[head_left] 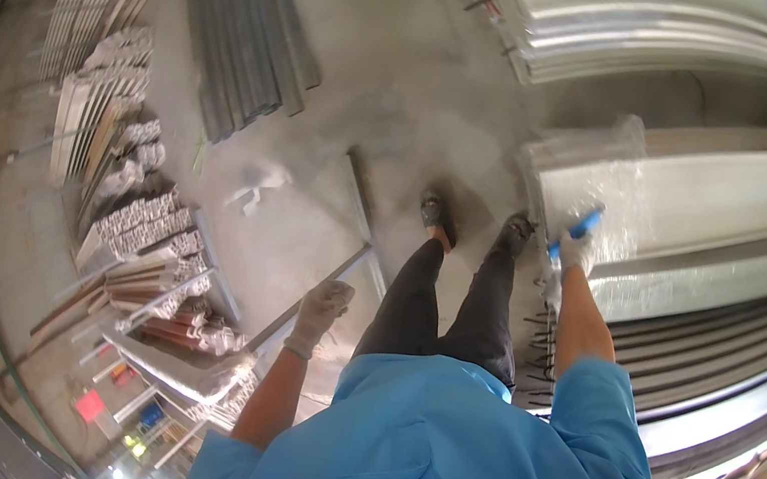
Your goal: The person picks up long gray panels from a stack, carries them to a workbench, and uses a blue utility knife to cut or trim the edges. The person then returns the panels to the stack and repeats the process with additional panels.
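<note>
My right hand [576, 255], in a pale glove, is wrapped round a blue hand-held tool [587, 222] whose exact kind I cannot make out. It is at the near left corner of a long pale stack [715, 199] covered with clear plastic film [620, 193]. The film is bunched and shiny there, close to the blue tool. My left hand [323, 307], also gloved, hangs to the left of my legs with its fingers curled closed. Whatever it may hold is hidden. A thin metal bar [280, 324] passes just beside and below it in view.
On the left are racks of wrapped profile bundles [147, 230]. Long grey bars [237, 22] lie on the concrete floor [364, 114]. A metal strip [358, 193] lies before my feet. Dark bars [722, 337] and another pale stack [681, 36] are to the right.
</note>
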`<state>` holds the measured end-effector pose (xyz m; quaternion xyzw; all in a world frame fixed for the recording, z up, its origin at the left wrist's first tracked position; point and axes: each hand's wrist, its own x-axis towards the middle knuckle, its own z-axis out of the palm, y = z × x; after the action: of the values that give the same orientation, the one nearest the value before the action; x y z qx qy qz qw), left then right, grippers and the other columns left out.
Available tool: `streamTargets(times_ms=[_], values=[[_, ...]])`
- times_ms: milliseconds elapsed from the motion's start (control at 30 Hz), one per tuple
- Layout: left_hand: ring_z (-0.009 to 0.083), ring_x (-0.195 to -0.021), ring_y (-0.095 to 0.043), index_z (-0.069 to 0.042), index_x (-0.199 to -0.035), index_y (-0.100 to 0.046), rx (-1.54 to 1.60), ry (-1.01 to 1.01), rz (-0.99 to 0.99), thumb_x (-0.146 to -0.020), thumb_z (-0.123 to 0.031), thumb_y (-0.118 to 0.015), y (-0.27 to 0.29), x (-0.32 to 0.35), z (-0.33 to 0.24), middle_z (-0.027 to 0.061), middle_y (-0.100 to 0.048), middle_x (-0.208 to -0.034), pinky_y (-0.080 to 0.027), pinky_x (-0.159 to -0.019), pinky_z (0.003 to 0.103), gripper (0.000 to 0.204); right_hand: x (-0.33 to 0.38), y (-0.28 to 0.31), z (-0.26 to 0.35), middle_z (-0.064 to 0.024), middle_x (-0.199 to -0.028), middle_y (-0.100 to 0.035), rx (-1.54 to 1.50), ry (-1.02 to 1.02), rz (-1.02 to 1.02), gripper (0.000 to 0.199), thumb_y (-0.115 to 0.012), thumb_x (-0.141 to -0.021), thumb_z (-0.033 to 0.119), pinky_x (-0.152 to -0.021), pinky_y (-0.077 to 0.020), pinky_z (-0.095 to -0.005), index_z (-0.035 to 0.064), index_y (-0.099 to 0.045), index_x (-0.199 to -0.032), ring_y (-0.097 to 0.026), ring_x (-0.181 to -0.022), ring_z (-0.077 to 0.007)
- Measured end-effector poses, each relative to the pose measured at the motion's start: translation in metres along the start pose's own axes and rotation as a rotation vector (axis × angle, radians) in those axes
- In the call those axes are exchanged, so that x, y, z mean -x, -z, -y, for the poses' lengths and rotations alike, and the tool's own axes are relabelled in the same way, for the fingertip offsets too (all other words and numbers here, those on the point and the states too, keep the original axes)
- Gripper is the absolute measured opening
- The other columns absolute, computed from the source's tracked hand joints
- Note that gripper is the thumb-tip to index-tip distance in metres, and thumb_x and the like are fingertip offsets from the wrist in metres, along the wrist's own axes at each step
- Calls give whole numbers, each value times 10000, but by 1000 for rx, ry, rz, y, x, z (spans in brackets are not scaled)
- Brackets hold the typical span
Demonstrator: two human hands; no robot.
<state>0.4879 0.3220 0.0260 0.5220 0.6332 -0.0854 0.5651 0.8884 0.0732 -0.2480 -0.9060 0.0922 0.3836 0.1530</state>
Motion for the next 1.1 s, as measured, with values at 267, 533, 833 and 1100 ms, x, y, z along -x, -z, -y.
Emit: streamTargets(times_ms=[267,533,833,1100], values=[[124,-856,-673,-13,-1064,-725,70,-132,33,-905,-47,-653,18,-37,-29,49,-730,-962,-545,-744,274,178,52,8,61,-36,-762,-581,-836,187,309,303,-540,-1005,346,-564,-547,-341,81,-544,-1153,-599,-641,-166],[154,-861,-679,-34,-1021,-740,157,-156,46,-912,-133,-676,134,-129,-94,54,-745,-963,-535,-777,305,161,164,34,309,-45,-735,-574,-832,235,617,174,-564,-1024,258,-446,-461,-306,101,-558,-1099,-567,-533,-164],[122,-813,-642,16,-1101,-697,79,-629,13,-955,-135,-634,282,-263,-267,62,-700,-946,-529,-743,274,220,251,54,549,-72,-885,-592,-1131,505,914,143,-549,-1031,159,-617,-503,-316,64,-533,-1137,-612,-747,-192],[155,-795,-674,-1,-1087,-709,163,-846,44,-924,-63,-629,316,-428,-426,72,-722,-940,-548,-713,284,192,209,62,727,-73,-952,-608,-1245,551,901,312,-553,-1020,120,-642,-498,-317,39,-517,-1320,-587,-754,-154]])
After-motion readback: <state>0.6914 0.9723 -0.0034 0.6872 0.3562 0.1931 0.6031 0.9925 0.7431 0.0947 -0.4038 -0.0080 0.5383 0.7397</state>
